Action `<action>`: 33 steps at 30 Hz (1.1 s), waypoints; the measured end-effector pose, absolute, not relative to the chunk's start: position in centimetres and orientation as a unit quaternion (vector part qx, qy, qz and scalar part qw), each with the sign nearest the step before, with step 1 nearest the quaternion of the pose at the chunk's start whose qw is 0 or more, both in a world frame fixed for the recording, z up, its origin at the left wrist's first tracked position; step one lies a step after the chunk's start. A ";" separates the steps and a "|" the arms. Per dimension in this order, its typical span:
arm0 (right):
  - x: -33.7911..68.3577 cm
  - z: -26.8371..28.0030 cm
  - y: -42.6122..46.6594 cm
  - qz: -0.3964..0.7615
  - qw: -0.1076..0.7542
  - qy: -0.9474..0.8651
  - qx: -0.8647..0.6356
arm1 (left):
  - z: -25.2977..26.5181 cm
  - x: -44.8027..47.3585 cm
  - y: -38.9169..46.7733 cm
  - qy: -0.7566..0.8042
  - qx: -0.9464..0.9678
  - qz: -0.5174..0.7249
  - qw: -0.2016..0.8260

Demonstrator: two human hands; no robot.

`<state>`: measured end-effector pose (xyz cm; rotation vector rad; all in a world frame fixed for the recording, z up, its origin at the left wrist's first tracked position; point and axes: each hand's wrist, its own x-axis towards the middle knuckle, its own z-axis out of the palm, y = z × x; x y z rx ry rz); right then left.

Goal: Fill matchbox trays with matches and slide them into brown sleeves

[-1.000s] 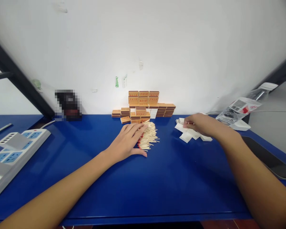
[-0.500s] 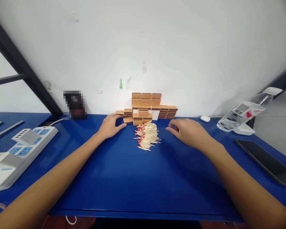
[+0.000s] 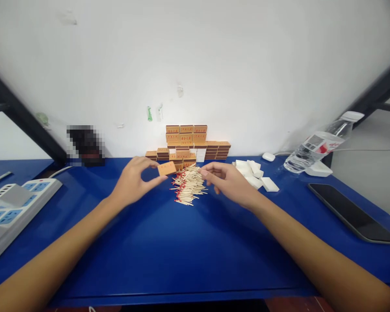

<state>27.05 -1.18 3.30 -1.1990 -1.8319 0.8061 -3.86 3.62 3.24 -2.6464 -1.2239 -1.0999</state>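
My left hand (image 3: pixel 133 180) grips an orange matchbox (image 3: pixel 167 168) between thumb and fingers, holding it tilted in front of the stacked boxes. A pile of loose matches (image 3: pixel 190 184), red heads mostly toward the left, lies on the blue table between my hands. My right hand (image 3: pixel 225 180) is at the right side of this pile with its fingers bent and somewhat apart; no object shows in it. Behind the pile, against the wall, stands a stepped stack of matchboxes (image 3: pixel 186 138). White box-like pieces (image 3: pixel 252 170) lie in a heap beyond my right wrist.
At the right are a tilted water bottle (image 3: pixel 321 145), a black phone (image 3: pixel 352 212) and a small white case (image 3: pixel 268 157) by the wall. A white power strip (image 3: pixel 22 212) lies at the left. The blue table (image 3: pixel 182 255) ends at a front edge.
My left hand has lifted the matchbox from beside the stack. My right hand has moved left to the matches, uncovering the white pieces. The view has shifted slightly right.
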 end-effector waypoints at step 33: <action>23.5 2.2 -3.3 0.481 0.455 -0.579 -0.476 | 1.7 0.5 -0.6 -0.281 -0.880 -0.380 0.045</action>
